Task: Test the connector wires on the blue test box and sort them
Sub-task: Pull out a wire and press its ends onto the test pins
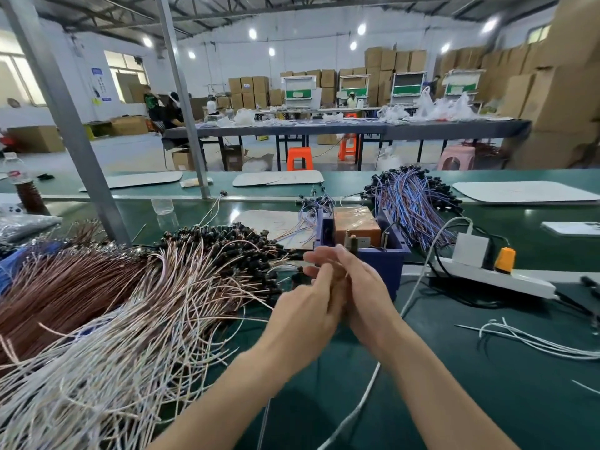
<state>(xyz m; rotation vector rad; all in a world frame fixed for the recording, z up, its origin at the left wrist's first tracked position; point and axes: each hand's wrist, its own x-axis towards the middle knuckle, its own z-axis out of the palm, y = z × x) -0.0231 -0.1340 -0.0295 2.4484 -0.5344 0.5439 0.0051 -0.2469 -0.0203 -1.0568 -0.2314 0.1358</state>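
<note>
Pressed together just in front of the blue test box (pixel 381 256), the left hand (pixel 305 310) and right hand (pixel 360 287) are overlapped, so whether a wire is pinched cannot be told. Pale connector wires (pixel 146 287) are heaped left of the box, blue-violet wires (pixel 412 206) behind it. One plug should be singled out, seated squarely on the box, never forced

Green bench (pixel 487 401) with heaped connector wires (pixel 113 303), blue test box (pixel 383 258), white power strip (pixel 506 280), loose white wires (pixel 535 342)
</note>
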